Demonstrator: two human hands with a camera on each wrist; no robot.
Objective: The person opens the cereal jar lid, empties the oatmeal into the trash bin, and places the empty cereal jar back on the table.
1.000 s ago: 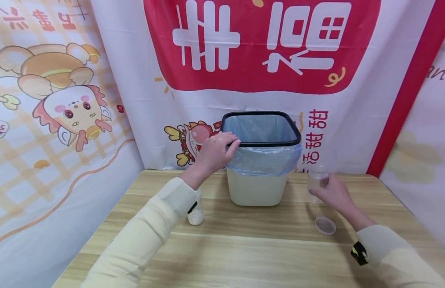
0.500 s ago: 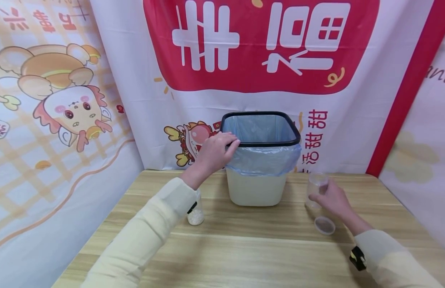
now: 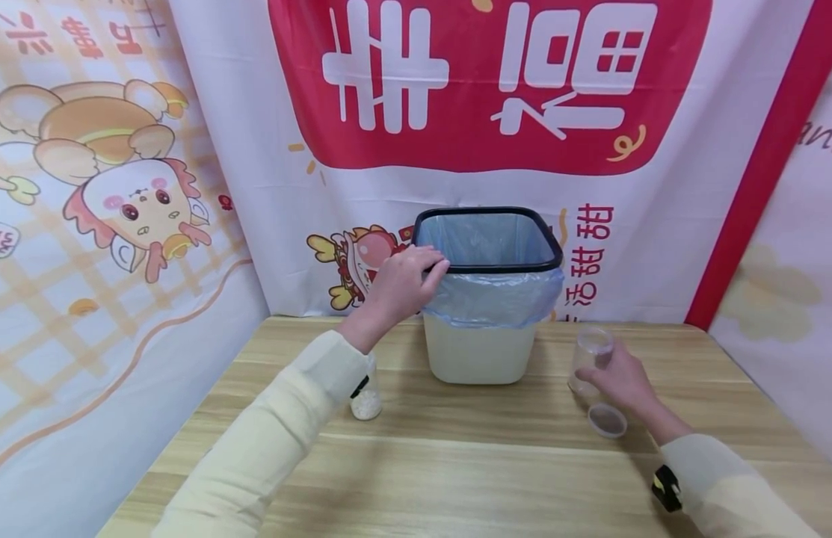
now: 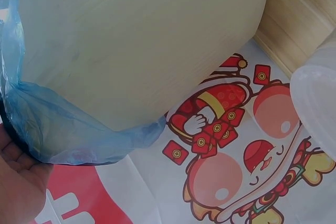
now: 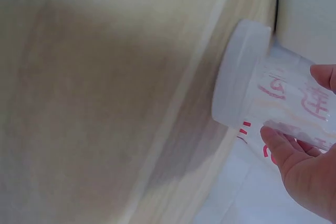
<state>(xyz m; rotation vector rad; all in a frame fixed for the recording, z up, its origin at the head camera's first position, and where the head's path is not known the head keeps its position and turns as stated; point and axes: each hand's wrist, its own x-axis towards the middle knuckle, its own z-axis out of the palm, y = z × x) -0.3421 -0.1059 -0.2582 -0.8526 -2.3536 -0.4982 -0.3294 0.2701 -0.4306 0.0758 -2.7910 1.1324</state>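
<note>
A cream trash bin with a black rim and a blue bag liner stands at the back of the table. My left hand grips its rim at the front left corner; in the left wrist view the fingers wrap over the rim. To the right of the bin, my right hand holds a clear plastic jar between thumb and fingers, its base at or close to the tabletop. A translucent round lid lies on the table just in front of the jar.
Below my left sleeve a clear container with white grains stands on the wooden table, partly hidden. A printed cloth hangs right behind the bin, and another cloth hangs on the left side.
My right hand has lowered the clear jar towards the tabletop and slightly nearer. The left hand stays on the bin's rim, and the lid has not moved.
</note>
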